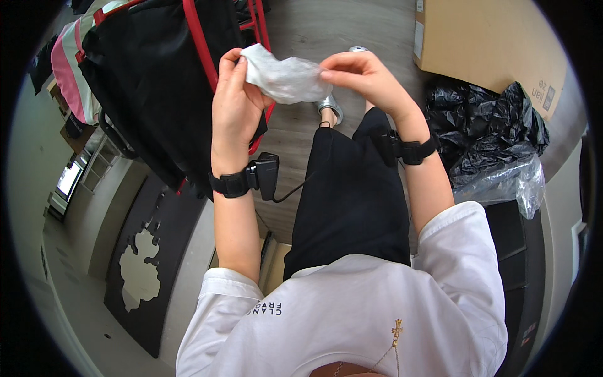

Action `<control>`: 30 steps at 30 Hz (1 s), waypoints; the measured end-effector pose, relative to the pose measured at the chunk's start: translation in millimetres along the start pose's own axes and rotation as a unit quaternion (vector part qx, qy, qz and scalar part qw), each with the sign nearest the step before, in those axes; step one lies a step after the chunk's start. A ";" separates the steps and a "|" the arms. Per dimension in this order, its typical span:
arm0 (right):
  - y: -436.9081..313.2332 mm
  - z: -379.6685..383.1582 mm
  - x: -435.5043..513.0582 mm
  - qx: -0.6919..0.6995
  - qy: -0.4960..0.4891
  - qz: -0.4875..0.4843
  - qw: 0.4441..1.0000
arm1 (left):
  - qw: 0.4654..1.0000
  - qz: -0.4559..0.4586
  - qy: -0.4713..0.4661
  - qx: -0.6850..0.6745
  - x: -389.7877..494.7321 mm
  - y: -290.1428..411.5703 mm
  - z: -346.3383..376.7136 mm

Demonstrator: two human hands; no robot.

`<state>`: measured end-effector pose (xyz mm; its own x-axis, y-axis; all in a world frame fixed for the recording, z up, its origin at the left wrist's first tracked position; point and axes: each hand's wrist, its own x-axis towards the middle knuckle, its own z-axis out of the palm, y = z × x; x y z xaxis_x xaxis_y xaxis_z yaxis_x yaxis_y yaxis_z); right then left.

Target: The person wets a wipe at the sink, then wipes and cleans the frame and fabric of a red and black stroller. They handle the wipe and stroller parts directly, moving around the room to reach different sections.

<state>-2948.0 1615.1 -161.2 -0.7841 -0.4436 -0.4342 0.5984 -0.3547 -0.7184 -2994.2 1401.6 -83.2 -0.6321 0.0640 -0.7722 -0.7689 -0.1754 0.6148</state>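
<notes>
A thin, crumpled white cloth (287, 79) hangs between my two hands above the floor. It is soft and slightly see-through; its exact kind cannot be told. My left hand (235, 101) pinches its upper left corner between thumb and fingers. At the opposite end, the thumb and fingertips of my right hand (360, 75) grip the edge, which is a little blurred. Black straps circle both wrists, and a black device (267, 175) with a cable sits on the left one.
Black fabric (146, 70) on a red metal frame (200, 40) stands close by my left hand. On the right are a large cardboard box (490, 42), crumpled black plastic bags (476, 120) and clear plastic film (511, 181). My legs and the grey wood-look floor (301, 28) lie below.
</notes>
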 end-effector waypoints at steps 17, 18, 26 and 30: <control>24.6 -16.1 -17.0 0.035 0.109 0.047 0.992 | 0.898 0.098 -0.061 0.425 -13.8 -65.9 17.2; 29.4 -17.1 -17.0 0.010 0.136 0.025 0.990 | 0.917 0.090 -0.069 0.381 -14.2 -71.0 19.4; 89.5 -5.1 -9.1 0.233 -0.033 0.171 0.957 | 0.964 -0.014 0.025 0.263 -23.4 -98.5 9.0; 108.4 11.2 41.6 0.179 0.177 0.058 0.966 | 0.794 0.210 0.181 0.541 -68.6 -70.1 -12.7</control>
<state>-2913.9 1549.0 -251.1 -0.6767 -0.2103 -0.7056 0.6550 -0.6096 -0.4465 -2895.7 1397.0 -75.3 -0.9364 -0.0976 -0.3371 -0.2535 0.8523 0.4575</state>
